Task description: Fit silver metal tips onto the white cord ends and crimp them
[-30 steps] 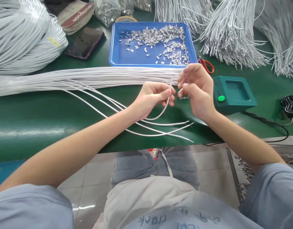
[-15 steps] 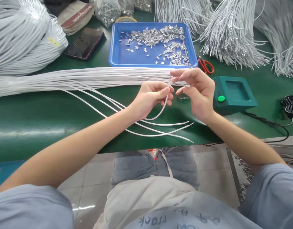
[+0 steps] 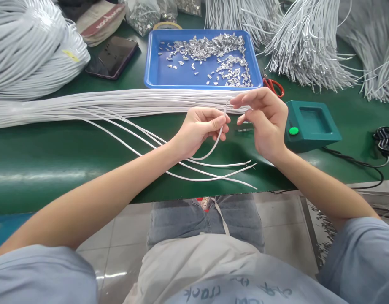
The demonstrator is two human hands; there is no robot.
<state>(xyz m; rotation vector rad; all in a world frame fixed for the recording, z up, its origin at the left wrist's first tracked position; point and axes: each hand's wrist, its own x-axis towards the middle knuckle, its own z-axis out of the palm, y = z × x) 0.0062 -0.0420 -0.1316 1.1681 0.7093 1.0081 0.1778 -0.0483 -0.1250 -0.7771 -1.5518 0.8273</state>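
Between thumb and fingers, my left hand (image 3: 201, 128) pinches a white cable (image 3: 216, 145) close to its tip, which points up. My right hand (image 3: 266, 120) is just right of that tip, its thumb and fingers apart and nothing visible between them. Below my hands, several loose white cables (image 3: 210, 178) with thin stripped ends lie on the green tabletop (image 3: 87, 177). Behind my hands stretches a bundle of white cables (image 3: 118, 102), its right end partly hidden by my right hand.
A blue tray (image 3: 172, 80) of small metal pieces stands behind the bundle. Red-handled scissors (image 3: 275, 87) and a green device (image 3: 311, 126) with a bright green button are on the right. A phone (image 3: 114, 58) and coiled cable (image 3: 33, 46) sit at left; cable bundles (image 3: 308, 46) hang back right.
My right hand has drawn slightly to the right, away from the cable tip. The left hand keeps its pinch on the cable, nearly still.
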